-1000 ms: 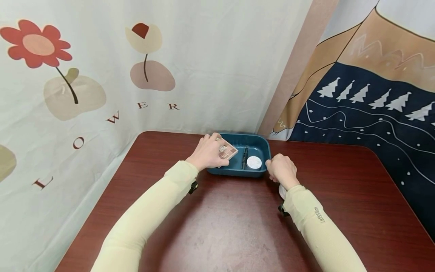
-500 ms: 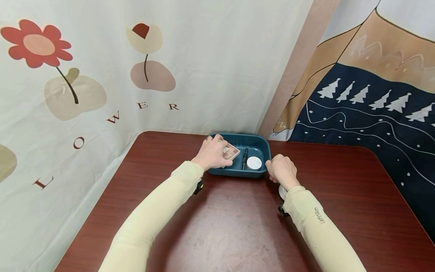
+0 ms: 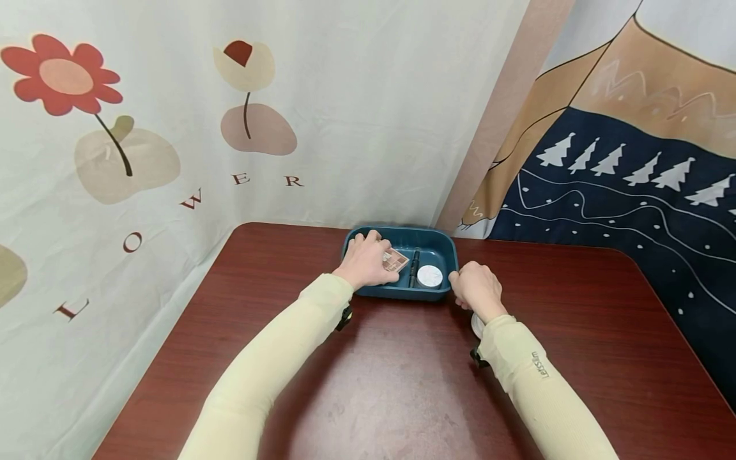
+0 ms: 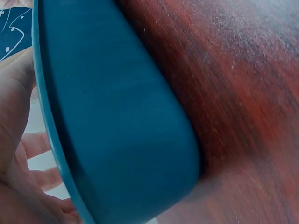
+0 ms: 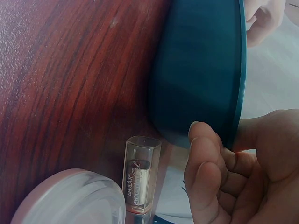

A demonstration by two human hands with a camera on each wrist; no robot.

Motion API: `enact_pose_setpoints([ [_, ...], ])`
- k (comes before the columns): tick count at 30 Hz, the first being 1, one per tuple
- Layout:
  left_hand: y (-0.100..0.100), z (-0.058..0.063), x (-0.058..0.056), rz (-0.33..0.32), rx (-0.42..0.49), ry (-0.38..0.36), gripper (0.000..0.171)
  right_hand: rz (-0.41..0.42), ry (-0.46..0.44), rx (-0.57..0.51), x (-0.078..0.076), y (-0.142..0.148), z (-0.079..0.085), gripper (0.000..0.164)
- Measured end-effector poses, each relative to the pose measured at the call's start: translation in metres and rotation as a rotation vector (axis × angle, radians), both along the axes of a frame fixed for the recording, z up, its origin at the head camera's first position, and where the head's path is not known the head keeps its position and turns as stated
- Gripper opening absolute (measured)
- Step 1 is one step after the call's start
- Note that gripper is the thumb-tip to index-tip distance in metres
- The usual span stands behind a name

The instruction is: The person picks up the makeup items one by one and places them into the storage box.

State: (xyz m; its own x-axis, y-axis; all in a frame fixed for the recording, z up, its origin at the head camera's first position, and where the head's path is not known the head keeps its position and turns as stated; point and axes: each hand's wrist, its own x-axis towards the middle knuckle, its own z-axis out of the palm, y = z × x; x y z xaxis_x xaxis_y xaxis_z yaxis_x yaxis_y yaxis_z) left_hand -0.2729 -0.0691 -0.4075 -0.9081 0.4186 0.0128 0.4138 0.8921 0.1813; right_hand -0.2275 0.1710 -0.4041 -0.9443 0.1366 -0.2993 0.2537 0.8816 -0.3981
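Observation:
My left hand point(image 3: 368, 260) holds a makeup palette point(image 3: 395, 259) with small square pans by its edge, over the left part of a blue plastic tray point(image 3: 402, 293). Inside that tray lie a slim black pen-like stick point(image 3: 414, 267) and a round white case point(image 3: 430, 276). My right hand point(image 3: 476, 286) pinches the tray's right rim, its curled fingers point(image 5: 202, 154) outside the wall. In the left wrist view the tray's wall point(image 4: 117, 116) hides the palette and most of the left hand.
Beneath the right wrist, a clear-capped lipstick tube point(image 5: 142, 177) and a round, clear-lidded container point(image 5: 74, 198) stand on the dark red wooden table point(image 3: 391, 383). Printed curtains point(image 3: 356, 115) hang behind the table's far edge.
The left hand has moved right and slightly down with the palette, deeper over the tray. The right hand has stayed at the rim.

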Motion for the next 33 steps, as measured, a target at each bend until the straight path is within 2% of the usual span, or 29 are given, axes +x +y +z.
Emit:
enact_pose_setpoints([
  [14,0.007,-0.013,-0.003,0.090,-0.002,-0.063,0.063,-0.001,-0.003,-0.001,0.000,-0.001,0.000,0.042],
  [25,0.013,-0.017,-0.004,0.120,0.006,-0.083,0.066,0.000,0.000,0.004,0.000,-0.001,-0.001,0.042],
  [33,0.018,-0.015,-0.003,0.144,0.010,-0.110,0.072,0.000,0.005,0.011,0.000,-0.001,0.000,0.043],
])
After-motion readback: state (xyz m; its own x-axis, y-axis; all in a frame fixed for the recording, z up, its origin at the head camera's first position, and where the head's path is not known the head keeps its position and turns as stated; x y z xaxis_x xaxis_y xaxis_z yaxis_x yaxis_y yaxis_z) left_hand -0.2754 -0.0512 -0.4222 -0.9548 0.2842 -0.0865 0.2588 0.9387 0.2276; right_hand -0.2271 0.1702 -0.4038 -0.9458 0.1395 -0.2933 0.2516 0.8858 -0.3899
